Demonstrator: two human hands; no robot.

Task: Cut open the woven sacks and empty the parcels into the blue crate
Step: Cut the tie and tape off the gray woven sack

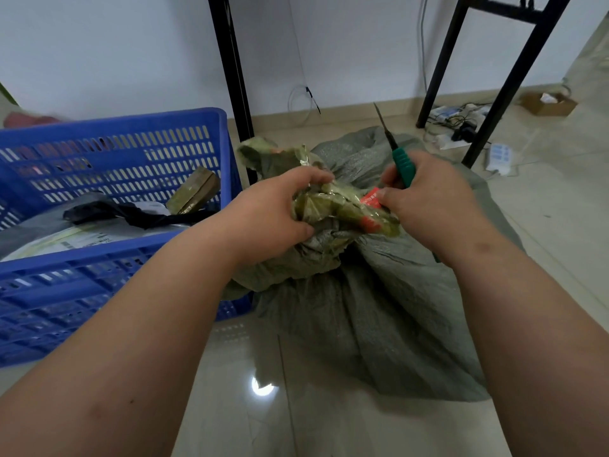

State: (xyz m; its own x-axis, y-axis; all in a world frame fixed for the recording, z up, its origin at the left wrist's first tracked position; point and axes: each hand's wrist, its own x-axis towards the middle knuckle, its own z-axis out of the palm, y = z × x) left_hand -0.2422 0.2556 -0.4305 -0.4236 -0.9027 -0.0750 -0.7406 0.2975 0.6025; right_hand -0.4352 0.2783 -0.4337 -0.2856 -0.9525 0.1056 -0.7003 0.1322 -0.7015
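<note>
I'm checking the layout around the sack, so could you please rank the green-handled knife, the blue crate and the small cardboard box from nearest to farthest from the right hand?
1. Green-handled knife: gripped in the right hand, blade pointing up and away.
2. Blue crate: on the floor to the left, beyond the left hand.
3. Small cardboard box: far right, by the wall.

- One view only, worn on the head, looking forward and down at the floor (329,407).
- Close in: both forearms enter from the lower corners.
- A wall (131,44) crosses the top of the frame.
</note>
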